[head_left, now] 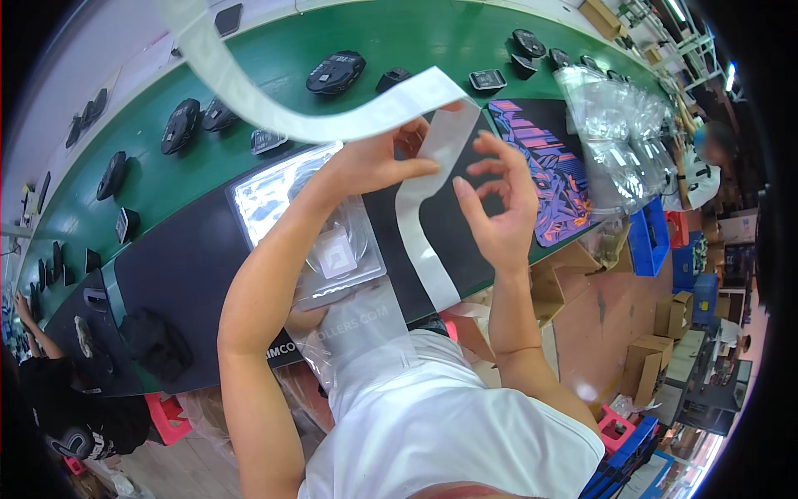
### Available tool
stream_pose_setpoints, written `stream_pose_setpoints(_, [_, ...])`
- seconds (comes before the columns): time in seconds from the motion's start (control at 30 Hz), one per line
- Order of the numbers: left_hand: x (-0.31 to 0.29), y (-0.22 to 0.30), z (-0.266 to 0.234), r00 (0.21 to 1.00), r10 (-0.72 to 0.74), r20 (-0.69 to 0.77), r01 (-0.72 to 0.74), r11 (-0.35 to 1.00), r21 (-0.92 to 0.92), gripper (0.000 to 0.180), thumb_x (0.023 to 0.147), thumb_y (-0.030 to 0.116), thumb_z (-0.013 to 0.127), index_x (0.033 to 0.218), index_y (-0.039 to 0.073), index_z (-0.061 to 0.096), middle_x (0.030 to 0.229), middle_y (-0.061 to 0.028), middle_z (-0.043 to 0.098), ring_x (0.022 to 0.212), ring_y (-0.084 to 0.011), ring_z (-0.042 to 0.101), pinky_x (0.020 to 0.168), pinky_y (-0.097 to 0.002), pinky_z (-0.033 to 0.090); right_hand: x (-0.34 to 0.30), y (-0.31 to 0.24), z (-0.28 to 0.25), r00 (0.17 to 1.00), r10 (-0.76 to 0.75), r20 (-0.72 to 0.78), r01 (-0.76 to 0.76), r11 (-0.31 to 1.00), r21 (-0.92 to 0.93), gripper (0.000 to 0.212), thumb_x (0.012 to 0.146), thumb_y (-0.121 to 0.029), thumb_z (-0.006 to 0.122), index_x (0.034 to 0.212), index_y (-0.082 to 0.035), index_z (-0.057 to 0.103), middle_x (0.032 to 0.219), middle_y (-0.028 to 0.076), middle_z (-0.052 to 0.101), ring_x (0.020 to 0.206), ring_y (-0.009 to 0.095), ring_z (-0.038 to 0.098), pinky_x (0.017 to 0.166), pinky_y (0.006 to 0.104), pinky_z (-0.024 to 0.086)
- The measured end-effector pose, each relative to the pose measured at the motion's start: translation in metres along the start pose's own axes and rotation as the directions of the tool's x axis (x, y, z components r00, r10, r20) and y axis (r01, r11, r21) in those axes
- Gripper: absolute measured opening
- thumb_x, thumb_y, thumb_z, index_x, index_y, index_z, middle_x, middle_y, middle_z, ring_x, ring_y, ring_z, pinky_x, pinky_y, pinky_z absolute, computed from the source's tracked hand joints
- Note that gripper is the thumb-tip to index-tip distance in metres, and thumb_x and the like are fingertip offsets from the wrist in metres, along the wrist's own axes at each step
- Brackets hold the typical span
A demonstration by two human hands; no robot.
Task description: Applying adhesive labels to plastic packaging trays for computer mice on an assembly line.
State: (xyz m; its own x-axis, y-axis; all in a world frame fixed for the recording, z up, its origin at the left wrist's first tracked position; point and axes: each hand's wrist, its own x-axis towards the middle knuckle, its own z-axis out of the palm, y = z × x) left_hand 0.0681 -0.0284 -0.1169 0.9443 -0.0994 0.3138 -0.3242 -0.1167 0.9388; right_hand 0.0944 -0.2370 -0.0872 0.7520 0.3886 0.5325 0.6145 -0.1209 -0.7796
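A long green conveyor belt [366, 37] is seen stretching beyond the hands, with dark computer mice [335, 71] and small black parts spaced along it, and a black mat on the worktop [187, 274] lies beneath and to the left of the hands. A colourful printed mat [544, 166] is laid to the right of the right hand, and a heap of clear plastic bags [619, 133] is piled further right. A clear plastic blister tray [291, 200] rests below the left hand, a small white square [337, 255] lying in its round well. A long white translucent backing strip [249, 100] is held up between the hands, one end curling away to the upper left and the other hanging down toward the body. The left hand [378, 158] is pinched shut on the strip near its bend, while the right hand [499, 200] is held open just beside it, fingers spread and apparently not touching. The work is judged to be in mid-course: the strip is lifted, yet nothing is seen applied to the tray.
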Motion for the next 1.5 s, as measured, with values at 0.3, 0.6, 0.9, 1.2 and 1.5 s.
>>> stream_pose_setpoints(0.3, [-0.004,0.008,0.002,0.997,-0.051,0.05,0.049,0.998,0.038,0.07,0.073,0.015,0.084,0.135,0.006,0.052,0.112,-0.0057,0.062,0.091,-0.0152,0.062,0.08,-0.03,0.051,0.014,0.016,0.006,0.992,0.062,0.11,-0.082,0.979,0.187,0.049,0.081,-0.007,0.073,0.127,0.001,0.059,0.113,0.009,0.068,0.098,0.015,0.065,0.076,0.0269,0.05])
stream_pose_setpoints(0.6, [-0.002,0.022,-0.002,0.973,0.015,0.231,-0.004,0.999,-0.047,0.078,0.071,0.014,0.084,0.142,0.011,0.051,0.138,-0.0069,0.055,0.116,-0.0199,0.057,0.095,-0.0364,0.048,0.015,0.017,-0.005,0.912,0.153,0.38,-0.358,0.748,0.558,0.066,0.082,0.001,0.072,0.142,0.003,0.044,0.119,0.013,0.064,0.109,0.017,0.062,0.098,0.0319,0.047])
stream_pose_setpoints(0.9, [-0.002,0.023,0.008,0.988,-0.149,-0.036,0.149,0.989,-0.013,0.02,0.087,0.017,0.073,0.1,0.002,0.076,0.079,-0.0047,0.072,0.07,-0.0099,0.062,0.069,-0.0278,0.051,0.003,0.015,0.001,0.984,0.176,0.028,-0.178,0.962,0.206,0.025,0.079,-0.004,0.079,0.101,0.0,0.068,0.09,0.005,0.066,0.082,0.013,0.065,0.077,0.0262,0.053])
stream_pose_setpoints(1.2, [-0.007,0.014,0.002,0.991,-0.004,0.131,-0.062,0.866,0.495,0.041,0.087,0.044,0.07,0.078,0.004,0.076,0.061,-0.0122,0.065,0.053,-0.0269,0.058,0.054,-0.0359,0.044,-0.002,0.019,-0.008,0.994,0.103,0.047,-0.106,0.992,0.066,0.013,0.081,-0.007,0.077,0.087,-0.001,0.067,0.082,0.002,0.065,0.073,0.01,0.059,0.067,0.0236,0.046])
stream_pose_setpoints(1.5, [-0.004,0.015,-0.003,0.984,-0.175,0.014,0.146,0.858,0.492,0.066,0.092,0.065,0.046,0.107,0.008,0.075,0.094,-0.0194,0.072,0.09,-0.0384,0.067,0.083,-0.0426,0.052,-0.034,-0.017,-0.023,0.984,0.131,0.123,-0.176,0.832,0.525,0.009,0.082,0.0,0.067,0.086,0.002,0.058,0.086,0.005,0.056,0.075,0.01,0.051,0.069,0.0217,0.042])
